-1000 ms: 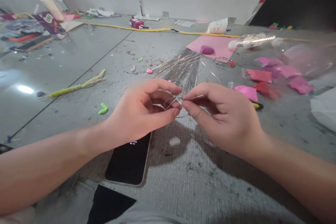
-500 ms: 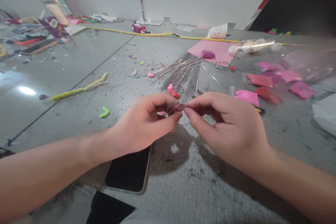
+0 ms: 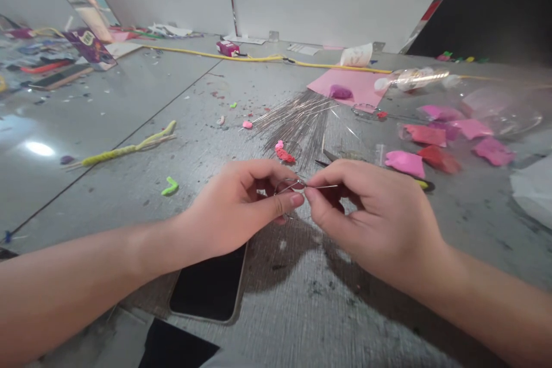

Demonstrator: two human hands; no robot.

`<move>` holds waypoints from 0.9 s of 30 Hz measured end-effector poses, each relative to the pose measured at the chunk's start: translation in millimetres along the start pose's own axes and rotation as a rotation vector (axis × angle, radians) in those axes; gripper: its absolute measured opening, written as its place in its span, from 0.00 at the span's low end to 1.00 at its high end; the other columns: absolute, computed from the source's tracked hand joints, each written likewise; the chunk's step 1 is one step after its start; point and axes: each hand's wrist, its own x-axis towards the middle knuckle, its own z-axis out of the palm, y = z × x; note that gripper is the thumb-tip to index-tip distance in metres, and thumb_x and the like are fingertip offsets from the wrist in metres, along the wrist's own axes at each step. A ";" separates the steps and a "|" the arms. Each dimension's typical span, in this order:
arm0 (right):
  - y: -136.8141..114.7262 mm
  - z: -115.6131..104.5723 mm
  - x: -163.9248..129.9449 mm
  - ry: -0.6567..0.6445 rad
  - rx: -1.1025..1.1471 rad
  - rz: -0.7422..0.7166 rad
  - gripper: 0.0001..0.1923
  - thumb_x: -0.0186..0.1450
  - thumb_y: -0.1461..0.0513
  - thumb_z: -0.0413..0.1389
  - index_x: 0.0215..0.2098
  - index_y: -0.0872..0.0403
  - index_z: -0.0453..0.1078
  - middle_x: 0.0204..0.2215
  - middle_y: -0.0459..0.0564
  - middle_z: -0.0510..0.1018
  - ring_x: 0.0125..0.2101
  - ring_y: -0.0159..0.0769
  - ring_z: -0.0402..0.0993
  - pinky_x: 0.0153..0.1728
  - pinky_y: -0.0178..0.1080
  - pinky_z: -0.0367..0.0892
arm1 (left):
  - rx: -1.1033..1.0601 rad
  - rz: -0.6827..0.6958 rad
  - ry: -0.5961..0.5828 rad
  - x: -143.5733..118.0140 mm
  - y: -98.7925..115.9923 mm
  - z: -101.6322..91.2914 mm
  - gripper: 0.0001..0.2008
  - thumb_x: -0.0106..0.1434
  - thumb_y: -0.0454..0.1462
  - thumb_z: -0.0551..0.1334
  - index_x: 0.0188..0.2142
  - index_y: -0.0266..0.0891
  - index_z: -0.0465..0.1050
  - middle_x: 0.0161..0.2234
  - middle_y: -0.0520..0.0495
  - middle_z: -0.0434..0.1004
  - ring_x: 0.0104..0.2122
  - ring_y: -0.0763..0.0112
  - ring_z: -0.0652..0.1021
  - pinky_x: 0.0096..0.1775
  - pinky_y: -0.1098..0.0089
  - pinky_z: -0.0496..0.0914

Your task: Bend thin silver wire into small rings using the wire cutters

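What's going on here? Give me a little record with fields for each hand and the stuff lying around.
left hand: pinches a bent loop of thin wire
right hand: pinches the same wire where it runs straight
surface: grey floor, littered with scraps
beyond hands: fan of loose wires, pink paper sheet
right side: pink and red pieces
under left wrist: dark phone

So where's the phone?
In the head view, the phone lies face up on the floor at bottom centre-left, under the left hand and wrist.
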 end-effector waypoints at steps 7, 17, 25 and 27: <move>-2.6 -4.5 -0.9 -0.030 0.104 0.046 0.06 0.61 0.69 0.60 0.31 0.52 0.73 0.23 0.41 0.78 0.22 0.28 0.72 0.24 0.33 0.68 | -0.021 0.059 -0.075 -1.2 3.2 -2.3 0.03 0.60 0.30 0.70 0.31 0.37 0.78 0.26 0.54 0.77 0.25 0.80 0.77 0.29 0.81 0.76; -10.0 -8.2 -2.4 -0.074 0.250 0.149 0.07 0.58 0.70 0.59 0.27 0.52 0.71 0.22 0.40 0.78 0.22 0.25 0.73 0.22 0.27 0.70 | 0.033 0.137 -0.103 -4.2 7.0 -2.1 0.05 0.61 0.30 0.69 0.30 0.35 0.76 0.25 0.54 0.76 0.24 0.81 0.78 0.27 0.84 0.75; -16.6 -12.7 0.9 -0.133 0.192 0.147 0.09 0.60 0.71 0.55 0.25 0.53 0.68 0.17 0.38 0.70 0.17 0.23 0.64 0.16 0.28 0.58 | -0.043 0.096 -0.166 -3.8 8.9 -2.6 0.05 0.61 0.29 0.68 0.29 0.35 0.74 0.25 0.55 0.75 0.24 0.81 0.77 0.27 0.83 0.76; -17.7 -12.0 0.3 -0.103 0.175 0.167 0.09 0.60 0.71 0.56 0.26 0.52 0.69 0.17 0.38 0.71 0.16 0.23 0.64 0.15 0.29 0.56 | -0.027 0.128 -0.138 -3.7 8.1 -2.3 0.06 0.60 0.28 0.68 0.28 0.35 0.74 0.25 0.55 0.75 0.23 0.81 0.77 0.27 0.83 0.76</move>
